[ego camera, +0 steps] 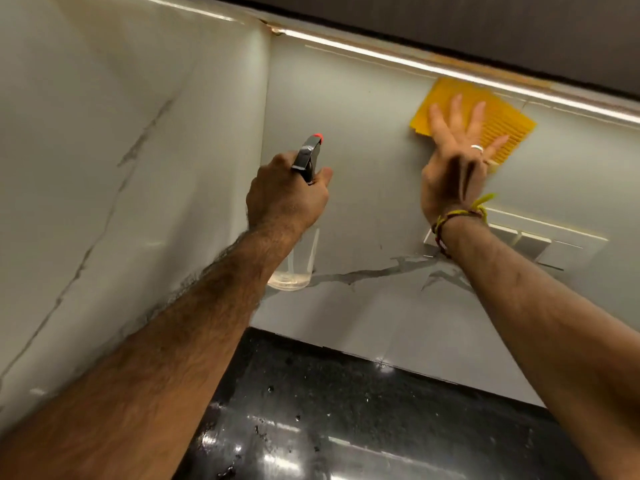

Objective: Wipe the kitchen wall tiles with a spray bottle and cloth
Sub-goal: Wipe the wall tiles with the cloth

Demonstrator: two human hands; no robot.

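My left hand (287,195) grips the neck and trigger of a clear spray bottle (294,268), whose black head with a red nozzle tip points up at the back wall tiles (346,109). The bottle's body hangs below my fist, partly hidden by my wrist. High on the same wall, just under the cabinet's light strip, my right hand (457,150) presses a yellow ribbed cloth (498,123) flat against the tiles with straight, spread fingers. A ring and a thread wristband show on that hand.
A white switch plate (540,244) sits on the wall below my right wrist. A side wall of grey-veined tiles (121,168) meets the back wall at a corner on the left. A glossy black counter (346,427) with water drops lies below. A dark cabinet underside (485,29) hangs overhead.
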